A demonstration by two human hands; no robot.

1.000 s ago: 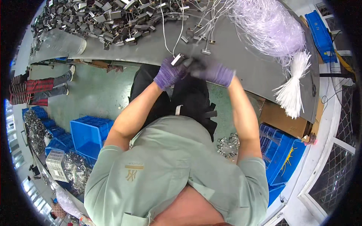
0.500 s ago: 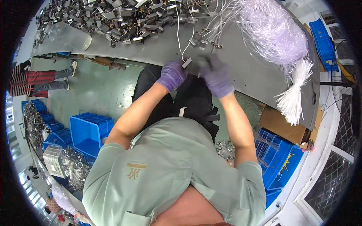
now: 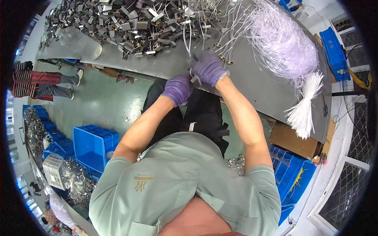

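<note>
The left hand (image 3: 177, 89), covered by a purple knitted glove, was held at the near edge of the grey table (image 3: 157, 65), its fingers curled inward; whether anything was gripped by them could not be told, since the fingertips were largely turned from view; the right hand (image 3: 208, 67), gloved alike, was placed over the tabletop, farther forward and to the right; its fingers were blurred and bent, and their hold could not be made out; a small pale piece (image 3: 196, 80) was seen between the two hands, just below the right glove; a white cable (image 3: 185, 41) was stretched from the tangle at the far side of the table down to the right hand's fingers; other white leads with small metal-tipped ends (image 3: 230, 62) were spread just beyond that hand; a wide heap of dark connectors (image 3: 134, 25) was piled across the far left of the table, with a clear plastic container (image 3: 80, 43) laid on its side next to it; on the right, a big bundle of translucent strands (image 3: 285, 43) was heaped, and a sheaf of white strips (image 3: 305, 106) was fanned out below it; an open blue crate (image 3: 88, 147) was set on the green floor (image 3: 102, 100) to the left
</note>
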